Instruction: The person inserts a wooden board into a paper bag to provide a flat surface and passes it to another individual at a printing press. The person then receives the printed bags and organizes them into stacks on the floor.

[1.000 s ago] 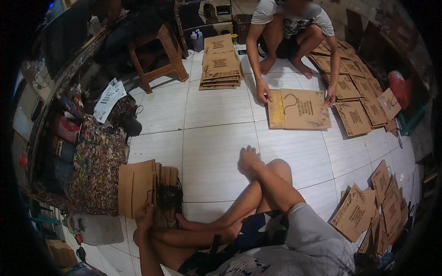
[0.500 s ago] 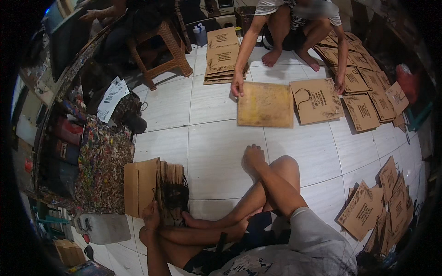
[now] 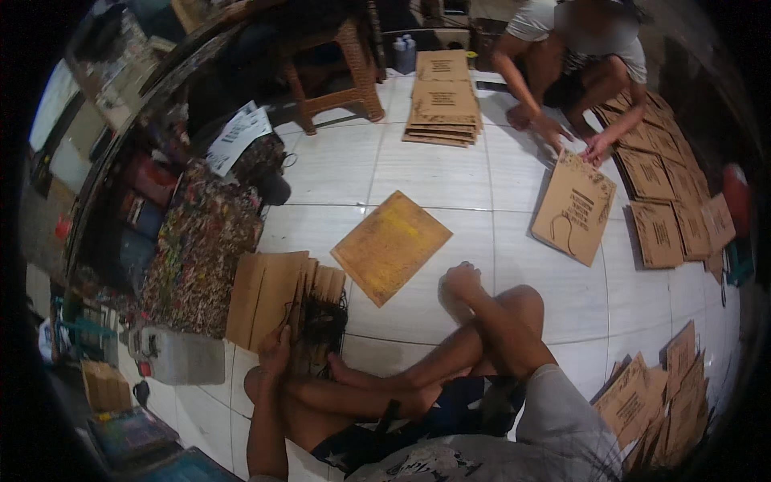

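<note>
At my left knee, my left hand [image 3: 274,351] is closed on the edge of a plain brown paper bag [image 3: 265,296] at the front of a stack. Dark cord handles [image 3: 324,321] bunch beside that stack. My right hand [image 3: 462,281] hangs past my right knee, fingers curled in, with nothing visible in it. Between my hands and farther out, a yellow-stained flat board [image 3: 392,247] lies on the tiles, touched by nobody. Across from me, a crouching person's hands [image 3: 580,146] hold the top of a printed brown paper bag [image 3: 574,207] with a cord handle.
Printed bags lie in rows [image 3: 652,173] at the far right, with a loose pile [image 3: 642,402] at the near right. Another printed stack [image 3: 442,104] lies at the back beside a brown stool [image 3: 333,68]. A paint-spattered block [image 3: 201,249] and a pale jerrycan [image 3: 181,355] stand left.
The person opposite has let go of the board, which now lies turned and closer to me. Both their hands have come together on the printed bag. My hands stay put while the view shifts.
</note>
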### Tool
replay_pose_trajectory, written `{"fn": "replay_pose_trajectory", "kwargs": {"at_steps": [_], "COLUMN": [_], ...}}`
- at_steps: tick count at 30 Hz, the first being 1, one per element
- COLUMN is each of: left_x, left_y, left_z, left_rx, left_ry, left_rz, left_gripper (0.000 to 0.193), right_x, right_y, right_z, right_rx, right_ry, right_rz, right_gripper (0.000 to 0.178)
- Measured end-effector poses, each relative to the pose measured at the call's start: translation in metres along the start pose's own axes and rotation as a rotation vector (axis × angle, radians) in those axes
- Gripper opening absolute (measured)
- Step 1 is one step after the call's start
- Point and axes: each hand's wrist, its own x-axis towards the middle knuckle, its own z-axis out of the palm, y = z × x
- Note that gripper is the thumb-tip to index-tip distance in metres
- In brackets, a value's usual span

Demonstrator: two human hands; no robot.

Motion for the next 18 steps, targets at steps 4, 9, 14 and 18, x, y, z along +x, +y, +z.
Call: {"fn": "replay_pose_trajectory", "kwargs": {"at_steps": [4,9,14,18], "left_x": [0.016,0.017,0.014,0.013], "left_y": [0.006,-0.018,-0.015,-0.022], "left_z": [0.003,0.024,0.011,0.009], "left_rx": [0.014,-0.047,-0.145,-0.197], "left_ry": [-0.110,0.103,0.068,0.223], "left_rz": [-0.066,0.045,-0.026,0.017], "left_gripper": [0.046,0.041,0.041,0.043], "right_x": [0.053,0.100,0.080,0.037], "right_y": [0.015,-0.003,-0.010,0.020], "right_z": [-0.030,-0.044,-0.047,-0.053], "right_rx": [0.444,0.354,0.393,0.655], "right_ry": [0.327,0.347,0.108,-0.047], "right_rz": [0.034,0.142,0.286,0.085], "right_gripper": [0.055,0.079,0.101,0.049]}}
